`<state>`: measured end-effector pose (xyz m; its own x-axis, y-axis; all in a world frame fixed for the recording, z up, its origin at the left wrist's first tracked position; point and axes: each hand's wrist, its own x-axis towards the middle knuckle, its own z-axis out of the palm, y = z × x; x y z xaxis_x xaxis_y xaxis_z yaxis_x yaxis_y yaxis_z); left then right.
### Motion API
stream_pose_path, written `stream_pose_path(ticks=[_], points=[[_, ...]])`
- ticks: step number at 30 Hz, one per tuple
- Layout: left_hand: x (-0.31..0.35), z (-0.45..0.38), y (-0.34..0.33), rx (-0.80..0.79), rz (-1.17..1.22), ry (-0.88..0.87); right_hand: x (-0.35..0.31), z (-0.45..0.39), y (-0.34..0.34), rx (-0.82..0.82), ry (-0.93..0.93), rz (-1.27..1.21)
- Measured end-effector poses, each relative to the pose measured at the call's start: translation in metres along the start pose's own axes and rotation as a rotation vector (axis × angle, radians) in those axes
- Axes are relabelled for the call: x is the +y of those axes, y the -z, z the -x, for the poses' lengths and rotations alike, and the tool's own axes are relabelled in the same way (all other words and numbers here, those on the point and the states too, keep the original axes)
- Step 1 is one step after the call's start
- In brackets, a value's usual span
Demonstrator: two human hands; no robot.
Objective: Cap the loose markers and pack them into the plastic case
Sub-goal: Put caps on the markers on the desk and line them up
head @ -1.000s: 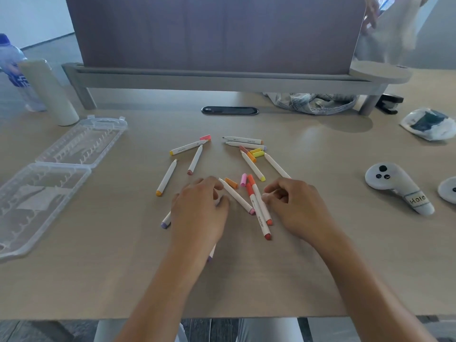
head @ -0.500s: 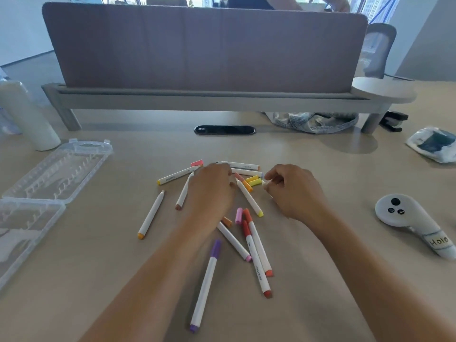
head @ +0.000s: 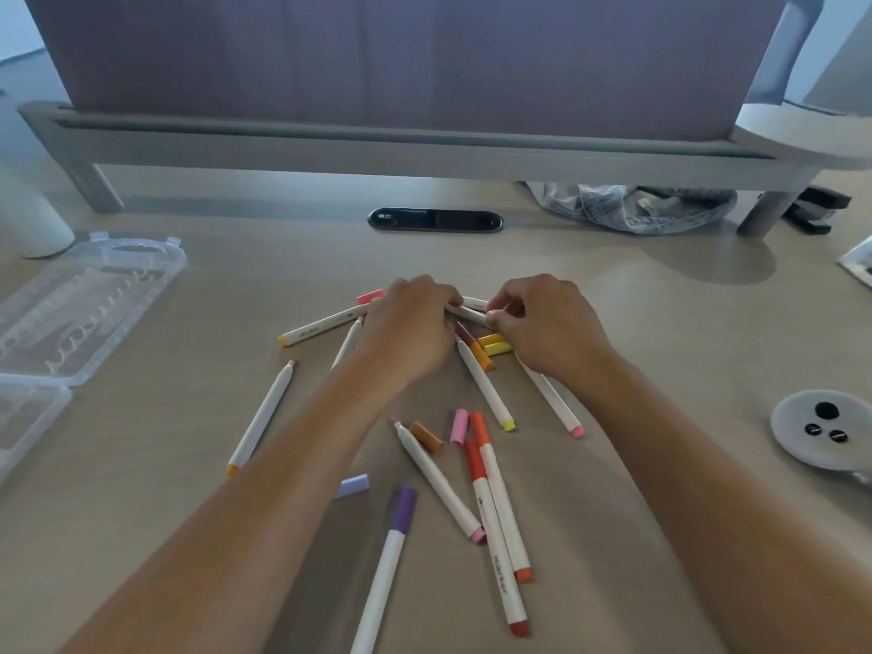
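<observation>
While both hands are bunched over the far end of the scatter, a white marker [head: 472,315] is pinched between them: the fingers [head: 436,299] of the left hand [head: 408,330] are curled around one end of it and those of the right hand [head: 547,325] are curled onto the other end. Whether a cap is being pressed on cannot be told, since the tip is hidden by the fingers.

Just beside the hands, 2 yellow caps [head: 493,344] are seen lying loose, and nearer the viewer a brown cap [head: 426,436], a pink cap [head: 458,426] and a pale purple cap [head: 353,486] are also lying apart from any marker. A purple marker [head: 384,568] and 2 red-orange markers [head: 495,521] appear to be capped already; several others on the tabletop [head: 660,323] are shown with bare tips. The task is therefore judged to be at an early stage, with most capping and all packing left to be done.

Well to the left, the plastic case [head: 89,304] is laid open and flat, lid and base side by side. No marker is seen in either half; only its moulded ridges are visible.
</observation>
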<state>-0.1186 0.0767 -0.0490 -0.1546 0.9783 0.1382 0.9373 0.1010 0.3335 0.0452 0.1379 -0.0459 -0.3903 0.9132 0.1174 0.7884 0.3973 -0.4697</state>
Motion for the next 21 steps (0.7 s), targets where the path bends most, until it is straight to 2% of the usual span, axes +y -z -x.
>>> stream_pose_path(ticks=[8,14,21], points=[[0.015,-0.01,-0.001,0.021,0.135,0.095,0.013,0.006,0.005,-0.027,-0.024,-0.087],[0.041,-0.022,-0.013,0.08,-0.116,0.256,0.037,0.029,0.026,0.013,-0.087,-0.114],[0.058,-0.027,-0.024,0.145,-0.14,0.332,0.059,0.05,0.04,0.061,-0.113,-0.186]])
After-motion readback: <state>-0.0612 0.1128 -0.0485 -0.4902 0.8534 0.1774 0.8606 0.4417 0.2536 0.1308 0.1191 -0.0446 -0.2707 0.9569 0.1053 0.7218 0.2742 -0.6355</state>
